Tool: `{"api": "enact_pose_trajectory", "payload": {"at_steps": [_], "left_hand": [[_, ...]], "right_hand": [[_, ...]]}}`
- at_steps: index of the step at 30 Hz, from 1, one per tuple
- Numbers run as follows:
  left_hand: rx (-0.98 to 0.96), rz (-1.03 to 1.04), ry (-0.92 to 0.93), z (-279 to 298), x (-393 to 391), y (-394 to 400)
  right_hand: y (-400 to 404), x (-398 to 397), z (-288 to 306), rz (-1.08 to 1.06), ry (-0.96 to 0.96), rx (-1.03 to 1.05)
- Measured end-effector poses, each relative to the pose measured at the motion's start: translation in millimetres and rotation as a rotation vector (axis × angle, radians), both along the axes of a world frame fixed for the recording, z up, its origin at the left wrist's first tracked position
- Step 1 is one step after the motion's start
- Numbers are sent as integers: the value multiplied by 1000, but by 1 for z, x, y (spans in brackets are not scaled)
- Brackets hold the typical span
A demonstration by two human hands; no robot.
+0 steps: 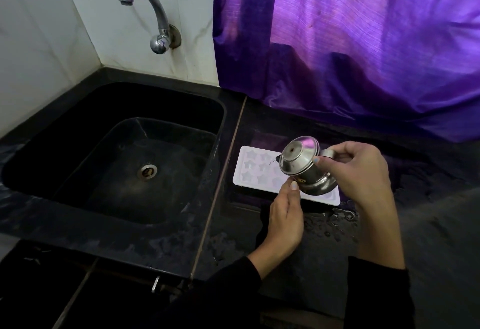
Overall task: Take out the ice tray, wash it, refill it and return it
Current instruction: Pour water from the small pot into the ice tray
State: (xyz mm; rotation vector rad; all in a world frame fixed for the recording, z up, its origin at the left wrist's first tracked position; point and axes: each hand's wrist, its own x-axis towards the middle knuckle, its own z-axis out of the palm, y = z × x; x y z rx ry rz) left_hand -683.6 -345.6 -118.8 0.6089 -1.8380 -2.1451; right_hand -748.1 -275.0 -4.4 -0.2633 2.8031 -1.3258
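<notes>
— Under the right hand (353,172), what is there?
— A white ice tray (255,170) with star-shaped cells, flat on the dark worktop (285,237). That hand grips a small steel jug (304,170) by its handle, tilted over the tray.
— And the left hand (284,215)?
— Fingers curled, thumb touching the jug's base, just at the tray's near edge.

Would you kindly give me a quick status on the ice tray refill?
Right hand holds the steel jug tilted over the ice tray. Left hand steadies the jug's base. Tray flat on counter beside sink. Nothing in the way.
</notes>
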Motion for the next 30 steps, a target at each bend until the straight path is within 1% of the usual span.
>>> {"api": "enact_pose_trajectory", "payload": {"at_steps": [8, 15, 25, 30], "left_hand": [[14, 10, -7, -2, -1, 0], [-19, -4, -1, 1, 1, 0], [-57, -9, 63, 12, 7, -13], [-60, -14, 62, 13, 9, -22]], "right_hand": [[-1, 0, -1, -1, -1, 20], [-1, 2, 2, -11, -21, 17], [2, 2, 9, -18, -60, -175], [-9, 7, 11, -13, -70, -196]]}}
